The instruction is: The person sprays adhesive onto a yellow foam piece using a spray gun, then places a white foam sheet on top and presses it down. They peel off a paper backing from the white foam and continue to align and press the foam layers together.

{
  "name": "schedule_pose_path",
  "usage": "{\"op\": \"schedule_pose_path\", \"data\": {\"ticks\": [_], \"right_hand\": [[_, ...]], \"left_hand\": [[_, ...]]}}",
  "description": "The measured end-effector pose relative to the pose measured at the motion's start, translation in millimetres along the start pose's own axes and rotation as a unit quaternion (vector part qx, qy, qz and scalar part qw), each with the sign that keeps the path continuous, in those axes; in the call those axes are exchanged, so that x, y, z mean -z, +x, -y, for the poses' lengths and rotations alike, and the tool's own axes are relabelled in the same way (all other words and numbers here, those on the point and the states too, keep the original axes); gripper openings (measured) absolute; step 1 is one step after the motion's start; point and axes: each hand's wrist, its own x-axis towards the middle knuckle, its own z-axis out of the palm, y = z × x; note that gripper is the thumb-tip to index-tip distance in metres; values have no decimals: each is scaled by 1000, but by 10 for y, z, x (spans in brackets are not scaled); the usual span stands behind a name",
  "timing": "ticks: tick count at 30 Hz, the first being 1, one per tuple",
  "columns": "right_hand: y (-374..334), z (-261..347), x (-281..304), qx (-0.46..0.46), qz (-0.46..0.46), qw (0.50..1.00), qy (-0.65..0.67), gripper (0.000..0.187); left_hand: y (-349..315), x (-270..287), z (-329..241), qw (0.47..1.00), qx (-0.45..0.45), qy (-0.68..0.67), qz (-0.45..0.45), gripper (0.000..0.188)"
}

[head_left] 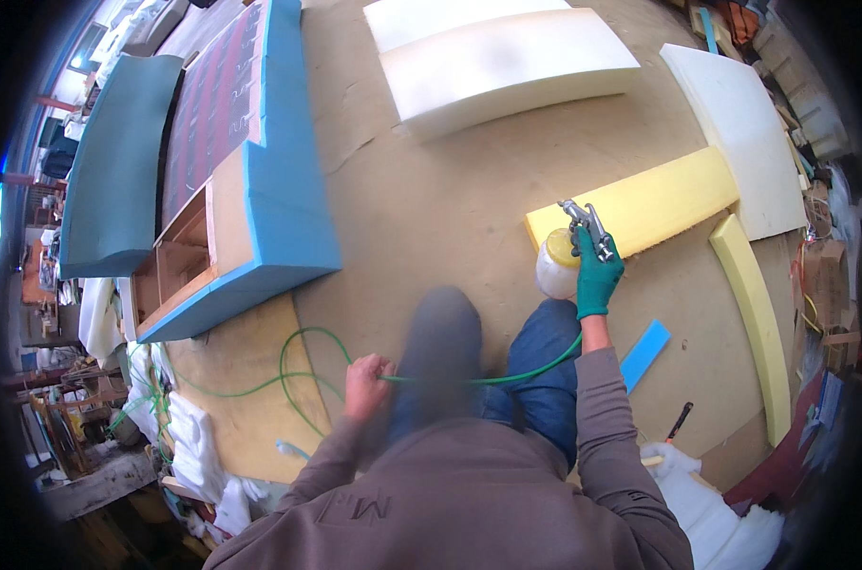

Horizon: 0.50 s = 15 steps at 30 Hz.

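In a green glove, my right hand (597,275) grips a metal spray gun (587,226) with a whitish cup (556,271) and yellow lid beneath it. The gun is held over the near end of a yellow foam slab (649,199). My bare left hand (366,385) is closed around a thin green hose (469,382), which runs across my thighs toward the gun hand and loops away at the left. To the left stands a furniture frame (189,249) partly covered in blue foam.
White foam blocks (507,71) lie ahead, with a white sheet (739,133) at the far right. A curved yellow strip (758,323) and a blue foam piece (645,355) rest on the right. White wadding (198,442) is heaped lower left, beside a wooden board (250,380).
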Motion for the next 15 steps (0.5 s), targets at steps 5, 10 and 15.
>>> {"op": "schedule_pose_path", "data": {"ticks": [5, 10, 15], "right_hand": [[161, -35, 210, 2, -29, 999, 13, 18], [329, -62, 426, 7, -50, 998, 25, 21], [485, -76, 658, 8, -87, 996, 9, 21]], "left_hand": [[52, -33, -129, 1000, -9, 17, 11, 21], [88, -77, -285, 999, -34, 9, -2, 17], [158, -110, -527, 999, -43, 11, 8, 17]]}}
